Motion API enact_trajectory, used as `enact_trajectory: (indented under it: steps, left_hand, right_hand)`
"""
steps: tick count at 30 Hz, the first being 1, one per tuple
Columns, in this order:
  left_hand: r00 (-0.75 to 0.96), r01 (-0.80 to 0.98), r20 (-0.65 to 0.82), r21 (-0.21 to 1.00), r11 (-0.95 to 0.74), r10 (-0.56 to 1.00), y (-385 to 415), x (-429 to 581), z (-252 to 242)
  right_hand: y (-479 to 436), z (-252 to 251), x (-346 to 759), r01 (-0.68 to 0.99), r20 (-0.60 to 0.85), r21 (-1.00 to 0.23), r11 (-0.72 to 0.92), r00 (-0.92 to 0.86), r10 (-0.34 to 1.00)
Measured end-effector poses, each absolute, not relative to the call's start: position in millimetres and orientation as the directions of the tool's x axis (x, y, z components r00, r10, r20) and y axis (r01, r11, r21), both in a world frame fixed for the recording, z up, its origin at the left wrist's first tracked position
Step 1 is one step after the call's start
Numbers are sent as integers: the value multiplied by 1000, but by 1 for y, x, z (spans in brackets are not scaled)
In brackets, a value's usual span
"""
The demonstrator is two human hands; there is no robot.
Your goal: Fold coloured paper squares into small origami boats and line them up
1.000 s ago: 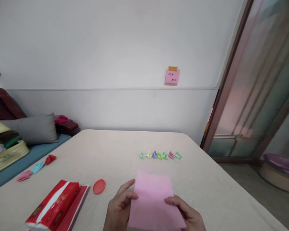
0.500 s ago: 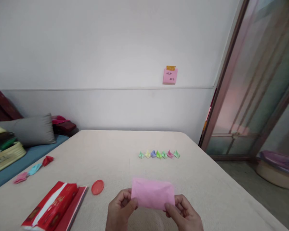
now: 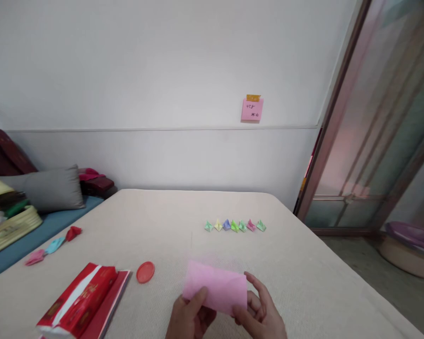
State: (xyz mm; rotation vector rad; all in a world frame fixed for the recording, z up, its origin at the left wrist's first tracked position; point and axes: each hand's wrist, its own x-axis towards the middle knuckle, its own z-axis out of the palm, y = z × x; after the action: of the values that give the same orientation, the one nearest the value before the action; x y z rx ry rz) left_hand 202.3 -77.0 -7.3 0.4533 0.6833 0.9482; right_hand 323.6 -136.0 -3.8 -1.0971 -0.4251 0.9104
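Observation:
A pink sheet of paper (image 3: 219,288), folded into a rectangle, is held above the near part of the table, tilted down a little to the right. My left hand (image 3: 191,314) pinches its lower left part, thumb on the near face and fingers behind. My right hand (image 3: 259,310) grips the lower right corner with the thumb, its index finger raised by the upper right corner. Beyond the paper, several small folded paper pieces (image 3: 234,226) in green, yellow, blue and pink stand in a row.
To the left are a red tissue pack (image 3: 81,296) on a red book (image 3: 115,294), a round red lid (image 3: 145,272), and pink, blue and red crumpled pieces (image 3: 54,245). A pink note (image 3: 252,109) is taped to the wall. A covered tub (image 3: 408,256) stands on the floor at right.
The paper has shifted slightly left and tilted. My left hand has slid inward along its lower edge, and my right index finger has lifted to the upper right corner.

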Motion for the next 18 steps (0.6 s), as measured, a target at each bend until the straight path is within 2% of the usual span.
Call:
enact_trajectory:
  steps: [4,8,12,18]
  left_hand:
    - [335,-491,-310,749,446,890,-76,193,1]
    - [359,-257,-267,893,370,894,-74,189,8]
    - [400,-221,-247,909,354,883,-72,190,3]
    - [482,-114,-292,914,390,826,-72,191,-3]
  right_hand:
    - [-138,-3,325,-433,-143,-893,123,532,834]
    - [-138,-7,331,-444,-155,-889,109,517,842]
    - [-137,-8,337,-358,-169,-933,28,508,844]
    - [-139,1,334,-365,-148,-927,89,573,806]
